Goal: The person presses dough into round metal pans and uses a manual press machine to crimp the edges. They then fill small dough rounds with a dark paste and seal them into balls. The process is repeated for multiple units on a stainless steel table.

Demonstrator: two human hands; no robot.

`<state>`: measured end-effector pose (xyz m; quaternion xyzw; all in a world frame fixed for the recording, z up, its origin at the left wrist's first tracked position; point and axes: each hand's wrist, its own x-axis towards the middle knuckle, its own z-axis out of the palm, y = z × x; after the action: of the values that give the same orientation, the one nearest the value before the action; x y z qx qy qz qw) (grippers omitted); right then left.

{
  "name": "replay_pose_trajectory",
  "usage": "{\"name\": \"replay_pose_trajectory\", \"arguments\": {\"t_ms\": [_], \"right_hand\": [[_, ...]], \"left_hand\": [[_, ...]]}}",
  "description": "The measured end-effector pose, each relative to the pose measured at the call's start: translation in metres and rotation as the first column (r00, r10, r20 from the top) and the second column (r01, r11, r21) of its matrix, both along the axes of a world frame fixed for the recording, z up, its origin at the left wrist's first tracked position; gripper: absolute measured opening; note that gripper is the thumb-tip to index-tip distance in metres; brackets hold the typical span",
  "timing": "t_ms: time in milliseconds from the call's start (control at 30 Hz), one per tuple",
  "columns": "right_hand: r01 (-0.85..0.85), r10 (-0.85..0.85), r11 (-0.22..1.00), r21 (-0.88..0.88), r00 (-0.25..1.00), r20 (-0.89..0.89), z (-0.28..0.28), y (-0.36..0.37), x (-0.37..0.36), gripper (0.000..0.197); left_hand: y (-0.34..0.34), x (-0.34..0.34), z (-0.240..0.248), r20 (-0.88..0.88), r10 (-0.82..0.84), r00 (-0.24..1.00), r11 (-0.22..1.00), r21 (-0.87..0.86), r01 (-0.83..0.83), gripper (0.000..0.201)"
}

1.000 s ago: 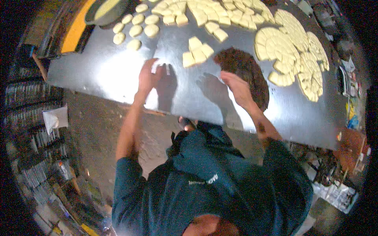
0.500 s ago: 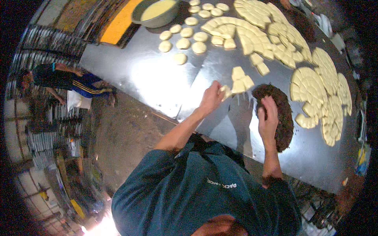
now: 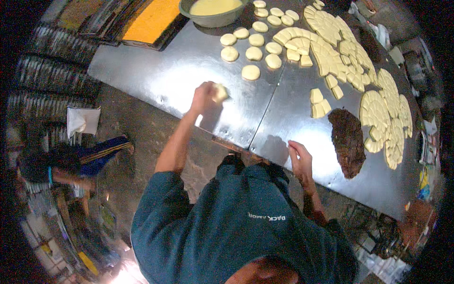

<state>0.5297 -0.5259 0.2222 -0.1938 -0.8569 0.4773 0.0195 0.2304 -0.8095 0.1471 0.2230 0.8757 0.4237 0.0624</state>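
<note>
Teal shirt (image 3: 241,222): the wearer's own, short-sleeved, lettered on the chest, nearest to the camera.
Right hand (image 3: 301,160): at the table's near edge, fingers loosely bent and apart from the thumb, with nothing visible in the grasp.
Steel tabletop (image 3: 298,123): shiny, crossed by a dark seam between the two hands.
Left hand (image 3: 203,97): fingers closed on a dough piece, over the left part of the steel.
Dough piece (image 3: 220,93): pale, blurred, at the left fingertips; whether it touches the metal, I cannot tell.
Brown mound (image 3: 347,144): dark, rough and elongated, right of the right hand.
Loose cut pieces (image 3: 318,110): clustered just left of the mound's far end.
Scored dough slabs (image 3: 376,109): fanned along the right and far side.
Dough rounds (image 3: 250,72): flattened, scattered beyond the left hand.
Basin (image 3: 213,21): grey-green, with pale yellow contents.
Tray (image 3: 172,29): dark-edged, orange inside, left of the basin.
</note>
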Motion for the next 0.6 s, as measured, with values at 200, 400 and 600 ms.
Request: {"name": "replay_pose_trajectory", "arguments": {"t_ms": [200,400,600], "right_hand": [[0.159,-0.168,0.965,-0.21,0.985,-0.027,-0.018,-0.045,-0.043,0.031],[0.174,-0.286,0.899,-0.403,0.928,-0.238,0.02,-0.052,-0.096,0.035],[0.613,-0.634,0.763,-0.207,0.646,-0.424,0.091,-0.047,-0.105,0.03]], "left_hand": [[0.055,0.068,0.025,0.089,-0.246,0.965,0.964,-0.078,0.253,0.024],[0.112,0.098,0.077,0.393,-0.388,0.834,0.849,0.504,0.158,0.032],[0.193,0.134,0.138,0.004,-0.066,0.998,0.856,0.515,0.054,0.034]]}}
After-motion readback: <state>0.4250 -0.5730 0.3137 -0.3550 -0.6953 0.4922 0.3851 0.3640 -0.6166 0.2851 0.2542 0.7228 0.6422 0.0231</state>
